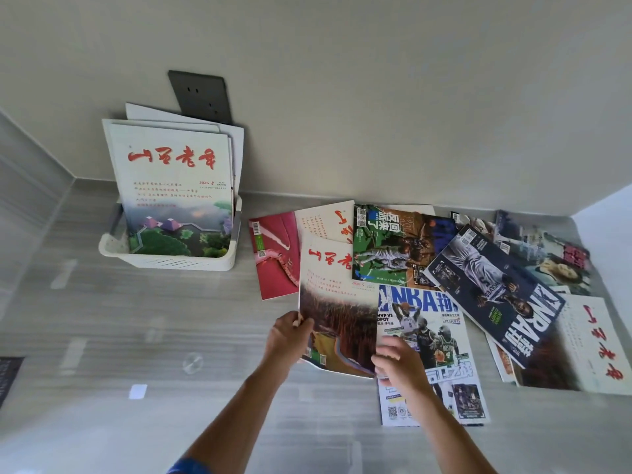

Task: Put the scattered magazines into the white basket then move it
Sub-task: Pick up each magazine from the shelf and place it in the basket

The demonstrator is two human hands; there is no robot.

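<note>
— What are my hands doing, starting from the left?

— My left hand (pixel 289 333) pinches the lower left edge of the magazine with the reddish field cover (pixel 337 313), thumb on top, the other fingers curled under the page; that magazine is tilted up off the counter (pixel 136 319) at its near end, its far end lying over the other covers. My right hand (pixel 398 362) is at the lower right corner of the same magazine; the fingers are bent and blurred, and I cannot tell whether they grip the corner or only touch it; the hand also covers part of the NBA magazine (pixel 431 340) beneath.

— And the basket?

— The white basket (pixel 171 258) sits well to the left of my hands, at the back of the counter against the wall (pixel 342 97), just below a dark socket plate (pixel 201 95); several magazines stand upright in it, leaning back on the wall; the front one (pixel 174 186) shows red calligraphy over green hills.

— What lies loose?

— Right of the basket, a red magazine (pixel 273 254) lies flat, partly under the one I hold; beside it another cream cover with red script (pixel 328 217); then a green basketball magazine (pixel 393 248); a dark NBA issue (pixel 496 292) lies slantwise across the pile; at the far right a cream magazine with red characters (pixel 595 343), turned sideways; behind it, one with a face on its cover (pixel 554 258).
</note>
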